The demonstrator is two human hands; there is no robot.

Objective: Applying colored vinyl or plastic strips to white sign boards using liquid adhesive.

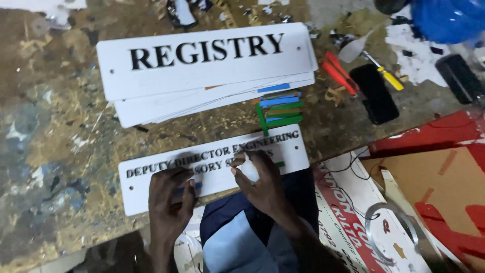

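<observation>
A long white sign plate (151,189) with black lettering lies at the near edge of a worn wooden workbench (55,126). My left hand (169,202) presses flat on the plate's lower middle, fingers together. My right hand (260,179) is closed around a small white wad (248,169) and holds it against the lettering at the plate's middle. A stack of similar white sign plates (202,68) lies beyond, its top one bearing large black letters.
Coloured strips (280,108) in blue, green and brown sit between the stack and the near plate. Red-handled pliers (339,73), a yellow-handled screwdriver (389,77) and a black phone (375,93) lie right. Red and brown boards (444,172) and a metal ring (391,232) sit lower right.
</observation>
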